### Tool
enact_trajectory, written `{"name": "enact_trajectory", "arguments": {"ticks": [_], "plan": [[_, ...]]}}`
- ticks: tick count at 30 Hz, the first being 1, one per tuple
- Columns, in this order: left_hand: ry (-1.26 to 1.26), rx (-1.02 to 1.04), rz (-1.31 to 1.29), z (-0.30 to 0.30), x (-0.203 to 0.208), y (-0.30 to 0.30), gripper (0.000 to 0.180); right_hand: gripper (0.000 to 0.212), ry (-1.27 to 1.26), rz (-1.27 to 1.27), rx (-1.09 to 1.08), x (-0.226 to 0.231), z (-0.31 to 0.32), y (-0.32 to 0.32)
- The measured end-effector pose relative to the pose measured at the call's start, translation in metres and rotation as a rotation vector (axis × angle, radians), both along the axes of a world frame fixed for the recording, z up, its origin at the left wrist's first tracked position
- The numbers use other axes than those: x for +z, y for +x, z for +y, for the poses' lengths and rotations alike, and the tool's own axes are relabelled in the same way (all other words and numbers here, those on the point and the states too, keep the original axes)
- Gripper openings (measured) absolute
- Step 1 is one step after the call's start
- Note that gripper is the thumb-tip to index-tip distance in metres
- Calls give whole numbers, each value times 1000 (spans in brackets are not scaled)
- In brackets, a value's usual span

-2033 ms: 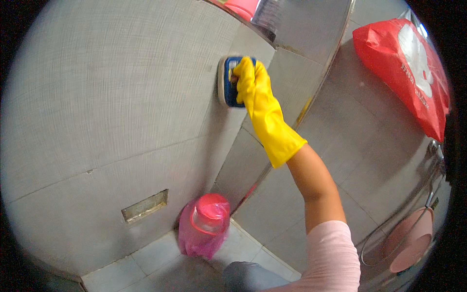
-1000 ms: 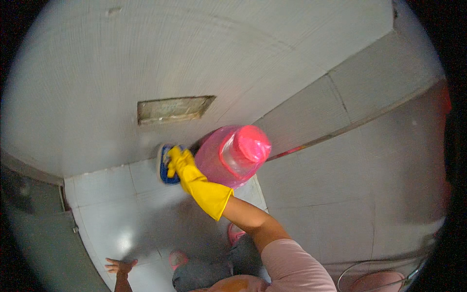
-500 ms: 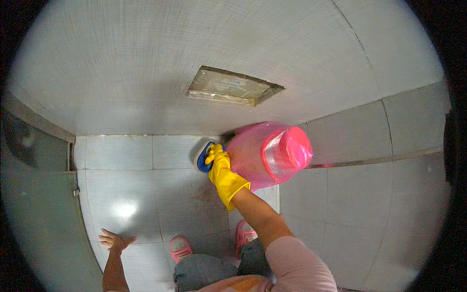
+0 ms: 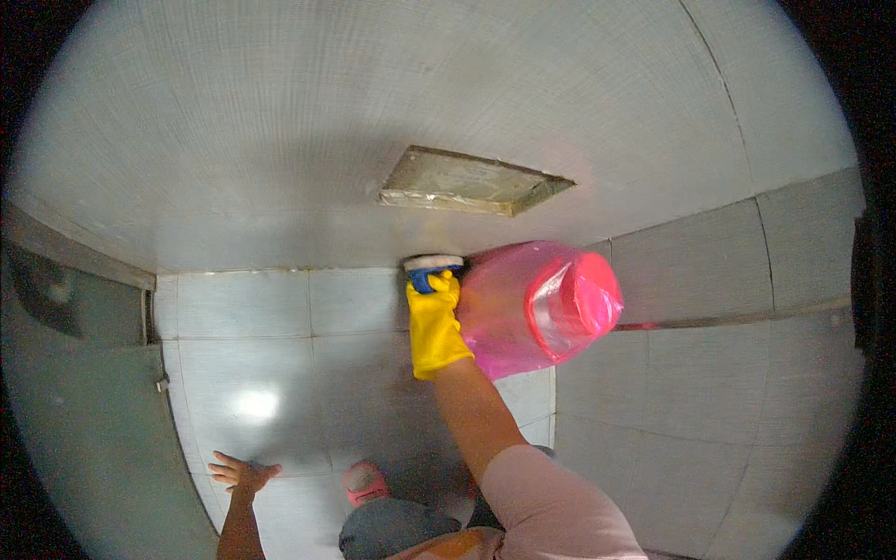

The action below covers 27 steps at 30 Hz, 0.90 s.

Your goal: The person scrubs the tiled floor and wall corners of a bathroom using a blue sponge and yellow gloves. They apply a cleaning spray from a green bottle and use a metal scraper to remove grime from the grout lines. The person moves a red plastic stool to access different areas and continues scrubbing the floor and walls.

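Observation:
My right hand (image 4: 435, 313), in a yellow rubber glove, is closed round the blue back of a scrub brush (image 4: 434, 265). The brush's pale bristle side meets the foot of the tiled wall (image 4: 280, 229), where it joins the floor. Just right of the glove is a large pink container (image 4: 509, 303), which looks wrapped in thin pink plastic and has a brighter pink top. My left hand (image 4: 245, 473) is bare and open, fingers spread, over the floor tiles at the lower left; whether it touches them I cannot tell. Both hands are well apart.
A rectangular recess (image 4: 476, 180) is cut into the wall above the brush. To the left stands a greenish door panel (image 4: 93, 420) with its frame. Grey tiled wall (image 4: 691, 271) runs along the right. My foot in a pink sandal (image 4: 365, 483) rests on the floor tiles (image 4: 238, 308).
My right hand has moved the brush from the floor beside the pink container up to the wall's base, turning it so its bristles face the wall. The view has shifted slightly.

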State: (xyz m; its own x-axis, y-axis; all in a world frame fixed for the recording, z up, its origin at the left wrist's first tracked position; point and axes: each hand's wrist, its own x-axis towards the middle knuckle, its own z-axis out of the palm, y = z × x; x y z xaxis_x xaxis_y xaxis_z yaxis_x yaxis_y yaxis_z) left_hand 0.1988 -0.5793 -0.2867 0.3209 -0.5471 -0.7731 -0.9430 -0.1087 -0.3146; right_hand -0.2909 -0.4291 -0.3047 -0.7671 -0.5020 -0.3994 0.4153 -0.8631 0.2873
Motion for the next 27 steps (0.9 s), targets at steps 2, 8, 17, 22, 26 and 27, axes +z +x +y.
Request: {"name": "enact_trajectory", "arguments": {"ticks": [2,8,17,22,26,27], "plan": [[-16,41,-5,1,1,9,151,14,-87,21,103,18,-2,6],[12,43,-5,0,3,-1,152,16,782,-36,176,26,-15,6],[39,-53,-91,-3,-13,28,153,11,701,-183,303,3,-22,1],[5,-37,-53,1,-17,-20,152,9,762,139,269,-78,29,-35],[36,-6,-104,-4,-11,21,151,16,678,37,180,-26,-17,10],[15,37,-127,-5,-8,39,151,18,637,19,190,39,-41,34]]}}
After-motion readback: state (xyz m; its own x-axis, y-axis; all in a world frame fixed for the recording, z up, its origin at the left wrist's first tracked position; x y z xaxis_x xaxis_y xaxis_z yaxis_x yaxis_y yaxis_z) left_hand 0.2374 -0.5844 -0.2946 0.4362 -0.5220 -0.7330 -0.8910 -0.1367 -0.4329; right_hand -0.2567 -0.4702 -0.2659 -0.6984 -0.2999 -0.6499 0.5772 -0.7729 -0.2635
